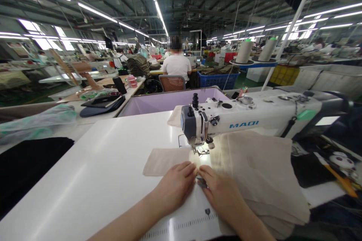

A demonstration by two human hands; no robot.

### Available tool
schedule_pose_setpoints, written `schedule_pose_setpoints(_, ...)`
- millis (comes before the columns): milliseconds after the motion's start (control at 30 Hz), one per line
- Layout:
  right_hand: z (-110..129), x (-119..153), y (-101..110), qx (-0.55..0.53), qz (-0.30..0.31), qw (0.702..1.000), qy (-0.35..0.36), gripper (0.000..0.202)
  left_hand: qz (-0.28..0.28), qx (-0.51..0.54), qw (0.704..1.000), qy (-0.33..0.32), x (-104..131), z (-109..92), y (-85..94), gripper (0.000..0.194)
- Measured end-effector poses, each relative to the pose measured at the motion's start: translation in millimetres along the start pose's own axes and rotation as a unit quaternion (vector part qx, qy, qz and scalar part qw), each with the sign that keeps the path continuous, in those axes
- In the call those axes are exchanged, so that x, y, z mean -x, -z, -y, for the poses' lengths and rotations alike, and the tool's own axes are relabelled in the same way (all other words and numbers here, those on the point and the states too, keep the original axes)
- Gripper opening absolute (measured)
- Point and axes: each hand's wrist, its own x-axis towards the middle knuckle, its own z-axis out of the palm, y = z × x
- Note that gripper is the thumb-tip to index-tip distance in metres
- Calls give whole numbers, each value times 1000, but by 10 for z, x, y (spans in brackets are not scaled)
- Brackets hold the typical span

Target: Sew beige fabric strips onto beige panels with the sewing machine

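A small beige fabric piece [166, 161] lies flat on the white sewing table, its right end by the presser foot [202, 152] of a white sewing machine [243, 120]. My left hand [179, 180] is closed, fingertips pinching the near right edge of this piece. Facing it, my right hand [219, 188] pinches the same edge, fingertips almost touching the left ones. A small dark metal object [201, 183] shows under the right fingers; its kind is unclear. Stacked larger beige fabric panels [257, 165] spread right of the needle, partly beneath my right forearm.
Another beige piece [175, 116] lies behind the machine head. Beyond the table [93, 173] is a lilac-lined bin [169, 101]. Black cloth [34, 169] lies at left. Thread cones [243, 52] stand at back right. A person in a white shirt [177, 64] sits ahead, near a blue crate [219, 80].
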Motion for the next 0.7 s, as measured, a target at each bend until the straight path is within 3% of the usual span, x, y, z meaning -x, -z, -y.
schedule_pose_setpoints(367,-85,-329,66,4,-44,999,16,31,-29,18,999,-9,-275,396,55,25)
schedule_pose_setpoints(700,-34,-202,70,-9,-38,999,-5,29,-31,-22,999,28,-280,538,26,28)
